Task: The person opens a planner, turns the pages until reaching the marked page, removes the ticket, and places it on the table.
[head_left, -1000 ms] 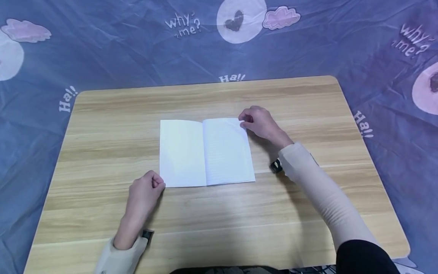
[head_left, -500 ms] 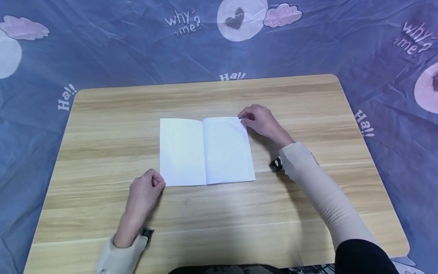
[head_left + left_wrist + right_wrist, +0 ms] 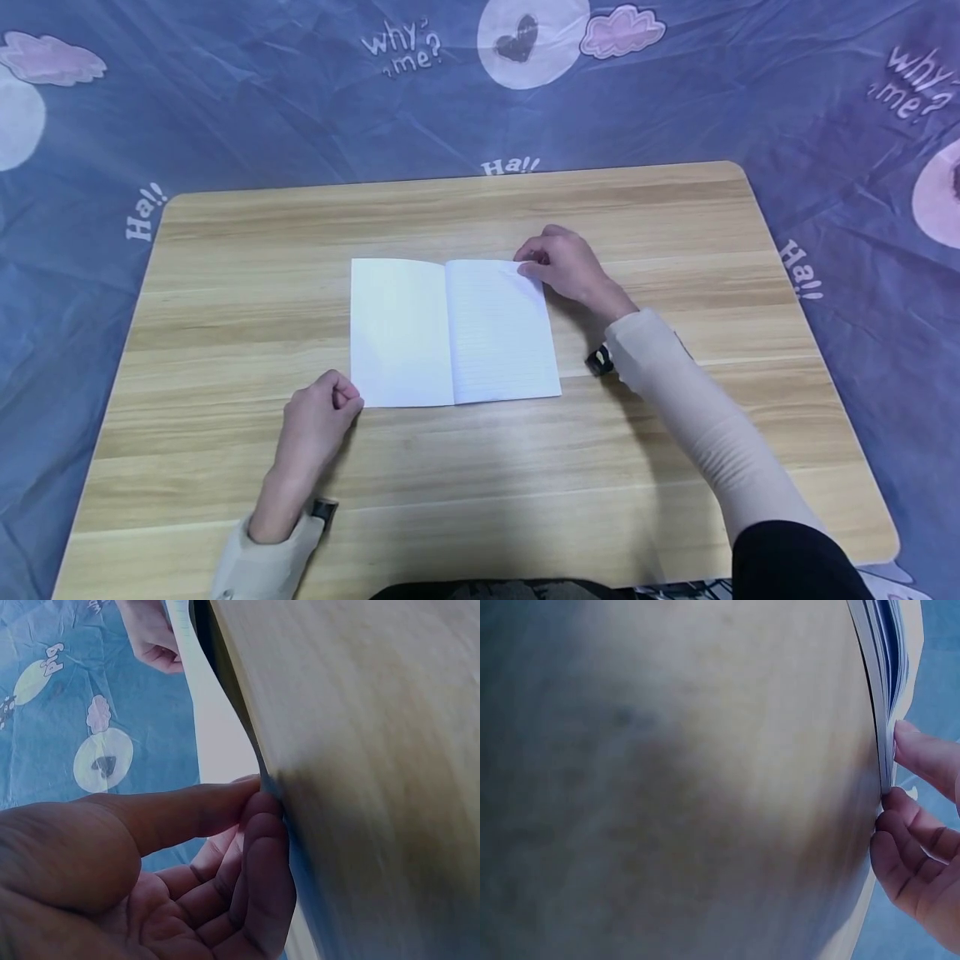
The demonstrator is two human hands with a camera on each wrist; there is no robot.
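An open notebook [image 3: 401,333] lies on the wooden table, its left page blank and its right page lined. My left hand [image 3: 315,425] pinches the notebook's near left corner between thumb and curled fingers. The left wrist view shows that hand [image 3: 187,877] gripping the edge of the cover or page [image 3: 217,720]. At the far right corner, my right hand [image 3: 566,267] holds the notebook with thumb and fingers. Seen from the right wrist, the thumb is on top of the stacked pages [image 3: 885,682] and the fingers [image 3: 915,825] are at their edge.
The wooden table [image 3: 480,492] has rounded corners and spreads around the notebook on all sides. Behind it hangs a blue printed cloth [image 3: 285,100]. A dark wrist device [image 3: 600,361] sits at the right cuff.
My right hand has shifted slightly left over the far right corner, and the right page's top edge sits a touch lower. The left hand keeps its place and its hold.
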